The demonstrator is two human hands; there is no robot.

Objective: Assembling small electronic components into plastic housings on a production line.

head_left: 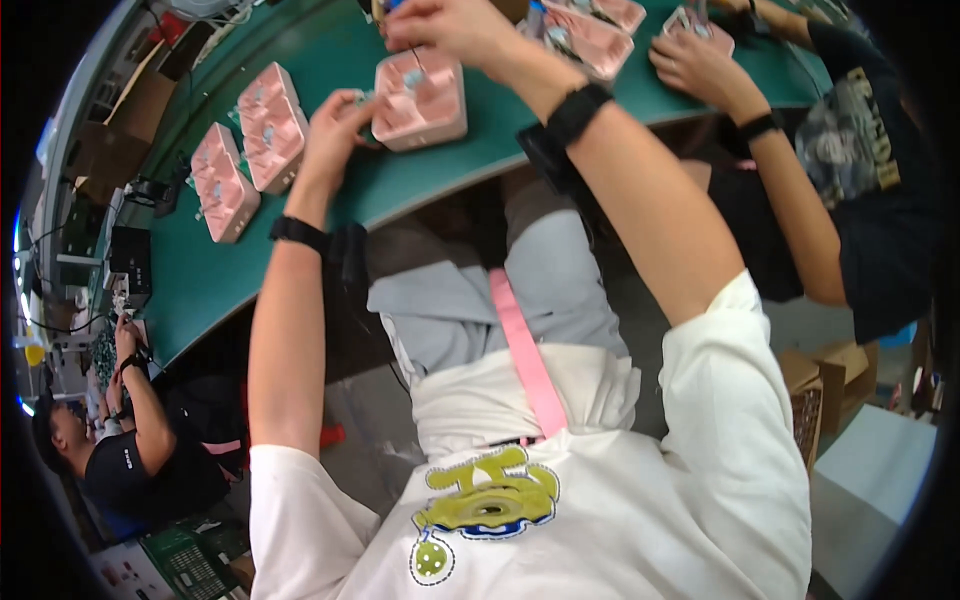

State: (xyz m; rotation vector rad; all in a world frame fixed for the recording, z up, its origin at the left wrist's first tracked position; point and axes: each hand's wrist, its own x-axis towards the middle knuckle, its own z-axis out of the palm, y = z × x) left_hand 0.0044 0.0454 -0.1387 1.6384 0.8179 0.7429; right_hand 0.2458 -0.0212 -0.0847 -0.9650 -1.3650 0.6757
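A pink square moulded tray (420,98) lies on the green table (330,45) in front of me. My left hand (335,130) rests its fingertips on the tray's left edge. My right hand (445,28) hovers over the tray's top edge with its fingers pinched together; whether it holds a small part is hidden. Small grey parts sit in the tray's recesses. Both my wrists wear black bands.
Two more pink trays (270,125) (222,185) lie to the left, others (590,35) to the right. A co-worker's hand (700,65) works a pink tray at the right. Another person (130,440) sits at the lower left. Cardboard boxes (835,385) stand at the lower right.
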